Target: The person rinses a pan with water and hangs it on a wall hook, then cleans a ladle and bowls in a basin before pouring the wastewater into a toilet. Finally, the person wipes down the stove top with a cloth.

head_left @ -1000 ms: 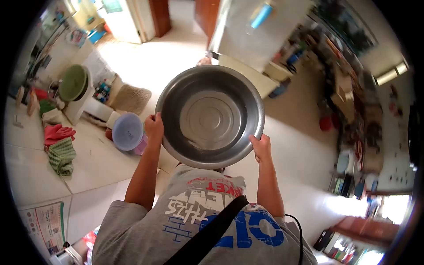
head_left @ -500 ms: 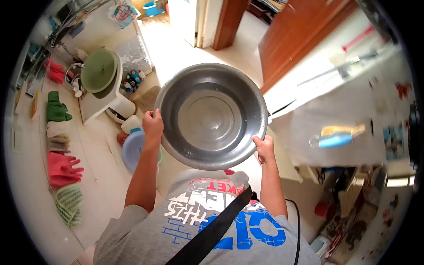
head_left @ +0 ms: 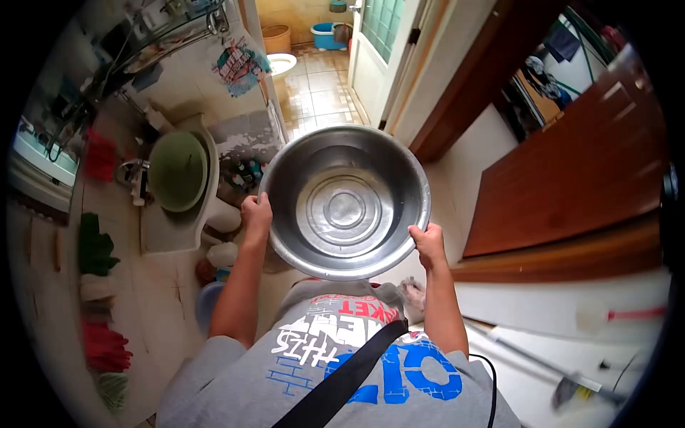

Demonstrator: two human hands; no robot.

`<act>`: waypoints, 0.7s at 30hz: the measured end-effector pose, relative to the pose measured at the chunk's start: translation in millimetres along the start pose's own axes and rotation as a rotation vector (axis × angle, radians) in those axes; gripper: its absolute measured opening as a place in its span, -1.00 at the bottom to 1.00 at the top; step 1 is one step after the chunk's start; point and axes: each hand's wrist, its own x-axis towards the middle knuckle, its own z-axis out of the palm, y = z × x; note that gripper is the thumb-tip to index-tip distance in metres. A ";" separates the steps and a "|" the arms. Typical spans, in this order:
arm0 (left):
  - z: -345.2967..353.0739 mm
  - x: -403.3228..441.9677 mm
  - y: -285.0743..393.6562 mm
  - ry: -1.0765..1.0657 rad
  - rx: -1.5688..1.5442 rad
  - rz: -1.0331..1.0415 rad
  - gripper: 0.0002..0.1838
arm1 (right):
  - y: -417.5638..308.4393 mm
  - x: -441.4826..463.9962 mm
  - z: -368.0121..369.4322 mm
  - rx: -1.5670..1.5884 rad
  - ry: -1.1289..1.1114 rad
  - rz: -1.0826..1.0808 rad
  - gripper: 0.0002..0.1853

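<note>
Now closer than before: tiled floor (head_left: 315, 84) beyond the metal basin (head_left: 345, 208).

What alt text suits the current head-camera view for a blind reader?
A person's left hand and right hand hold a large metal basin by its rim. Left, a green basin rests at a sink; ahead, a toilet stands in a tiled room.

A green basin (head_left: 177, 171) is sitting on a white sink (head_left: 158, 234), with a tap (head_left: 133, 171) standing just beside it. Bottles (head_left: 247, 171) are clustering near the sink. Red gloves (head_left: 105, 346) and a green cloth (head_left: 98, 244) are hanging at the left. Through the doorway, a toilet (head_left: 290, 64), a brown bucket (head_left: 276, 41) and a blue tub (head_left: 325, 37) are standing near a white door (head_left: 365, 82). A brown door (head_left: 564, 178) is standing at the right.
</note>
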 end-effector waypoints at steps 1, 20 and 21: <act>17.7 16.6 3.2 0.005 0.019 -0.025 -0.63 | -4.0 30.8 0.1 0.007 -0.013 0.016 -0.93; 315.7 472.0 224.2 0.123 -0.032 -0.104 -0.60 | -146.6 640.2 122.4 -0.070 -0.050 0.036 -0.89; 328.0 498.1 231.7 0.135 -0.024 -0.104 -0.60 | -160.0 672.8 138.8 -0.080 -0.066 0.020 -0.90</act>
